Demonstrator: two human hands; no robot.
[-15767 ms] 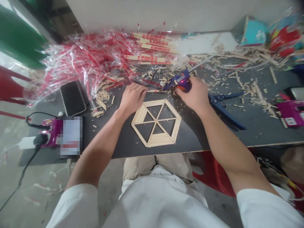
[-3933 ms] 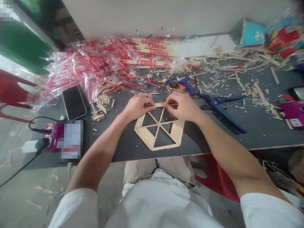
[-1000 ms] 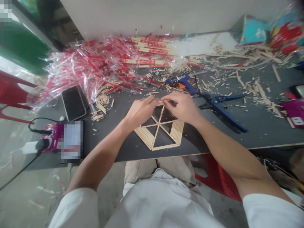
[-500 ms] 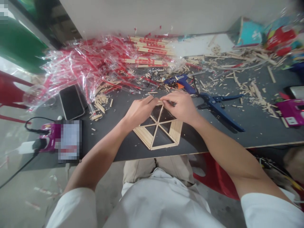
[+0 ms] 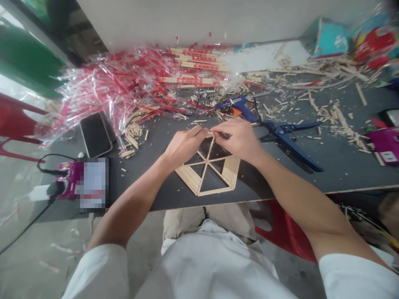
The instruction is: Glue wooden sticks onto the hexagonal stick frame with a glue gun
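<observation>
A flat six-sided frame of pale wooden sticks [image 5: 230,174], with spokes meeting at its centre, lies on the grey table. Two of its sides have rows of several sticks laid side by side. My left hand [image 5: 185,143] is closed at the far corner, fingertips pinched on a wooden stick [image 5: 210,134]. Opposite it, my right hand [image 5: 238,139] is closed too, thumb and finger pinching at the same spot. The fingertips of both hands nearly meet there and hide most of the stick. My hands also cover the frame's far left and far right edges.
Beyond my hands lie a blue glue gun [image 5: 240,106] and blue-handled cutters [image 5: 288,141]. Red-and-clear wrappers [image 5: 109,83] and packed chopsticks [image 5: 199,62] heap at the back left. Stick offcuts [image 5: 338,118] scatter rightward. A phone [image 5: 96,135] and purple power strip [image 5: 70,178] are at left.
My hands and the stick frame keep almost the same place and pose. The view has shifted very slightly.
</observation>
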